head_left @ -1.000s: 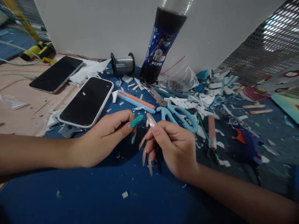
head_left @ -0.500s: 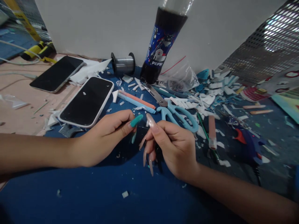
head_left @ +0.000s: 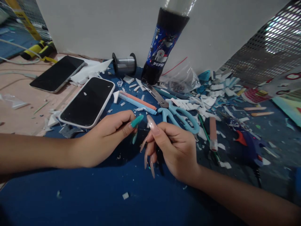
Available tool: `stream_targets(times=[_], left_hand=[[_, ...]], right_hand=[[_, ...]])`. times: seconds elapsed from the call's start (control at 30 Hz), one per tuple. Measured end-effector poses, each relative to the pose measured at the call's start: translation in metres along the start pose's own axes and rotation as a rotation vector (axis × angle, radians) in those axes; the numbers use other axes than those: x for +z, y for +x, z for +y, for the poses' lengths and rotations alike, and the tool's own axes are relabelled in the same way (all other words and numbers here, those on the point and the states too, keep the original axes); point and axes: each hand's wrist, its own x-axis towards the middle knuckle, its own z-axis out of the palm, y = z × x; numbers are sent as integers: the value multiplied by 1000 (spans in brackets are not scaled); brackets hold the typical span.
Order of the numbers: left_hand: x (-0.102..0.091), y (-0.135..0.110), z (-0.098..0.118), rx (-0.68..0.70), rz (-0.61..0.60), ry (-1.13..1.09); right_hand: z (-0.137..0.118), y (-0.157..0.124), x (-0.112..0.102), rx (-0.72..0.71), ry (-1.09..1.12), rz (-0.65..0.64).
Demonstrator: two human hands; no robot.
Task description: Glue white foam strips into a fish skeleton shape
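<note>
My left hand (head_left: 105, 136), with long teal nails, is closed, its thumb pressed against the index finger. Opposite it, a small gap away, my right hand (head_left: 175, 144) has long pinkish nails and pinches thumb to index while its other fingers curl below. A faint thin line seems to cross the gap between the fingertips, too fine to identify. Just beyond the hands lie light-blue-handled scissors (head_left: 178, 114) and an orange and blue pair of sticks (head_left: 137, 102). A spool of clear line (head_left: 124, 65) stands farther back.
Two phones (head_left: 87, 103) lie at the left. A Pepsi bottle (head_left: 162, 47) stands against the white panel (head_left: 103, 28). White and teal scraps (head_left: 216, 91) pile up at right, near a plastic bag (head_left: 183, 80) and a blue glue gun (head_left: 250, 146). Small bits dot the blue table (head_left: 94, 197).
Both hands hold nearly the same pose and place. Only a very slight shift of the view shows.
</note>
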Motion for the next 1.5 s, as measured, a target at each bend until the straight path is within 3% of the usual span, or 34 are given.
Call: stream_targets(times=[0.63,1.13,1.5], left_hand=[[1,1,-1,-6,-22,8],[-1,-1,0,25,-14,24],[0,-1,-2,4,-18,15]], right_hand=[[-1,0,0,-35,-31,11],[-1,0,0,30,-36,12],[-2,-1,0,-24,-52,18]])
